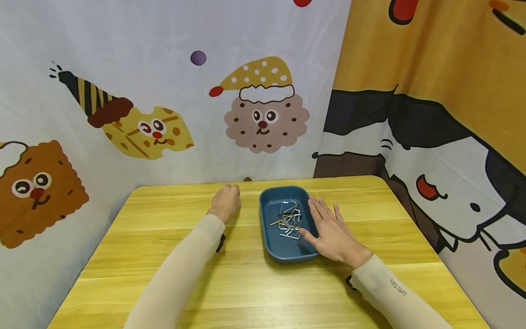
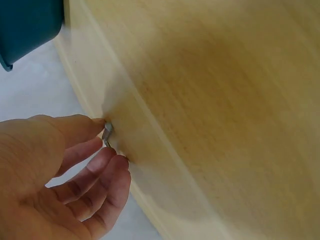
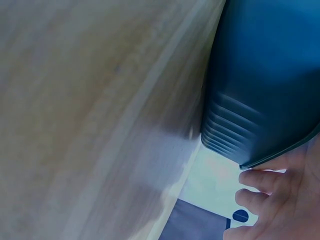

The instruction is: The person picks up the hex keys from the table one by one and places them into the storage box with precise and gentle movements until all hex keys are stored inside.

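A dark blue plastic bin (image 1: pixel 289 257) stands on the table, with several bent silver and gold metal rods (image 1: pixel 291 221) lying loose inside. To the left of the bin, near the table's far edge, my left hand (image 1: pixel 226 202) is low over the wood. In the left wrist view its thumb and fingertips pinch a small bent silver metal rod (image 2: pixel 107 132), partly hidden by the fingers. My right hand (image 1: pixel 334 235) rests at the bin's right rim with fairly straight fingers, the thumb reaching over the inside. The right wrist view shows its fingers (image 3: pixel 260 180) beside the bin's rim.
The wooden table (image 1: pixel 242 292) runs up to a printed cloth backdrop (image 1: pixel 164 36) with cartoon figures. At the right hangs a cloth with a yellow part and a cow print (image 1: pixel 452 183). Table surface extends on both sides of the bin.
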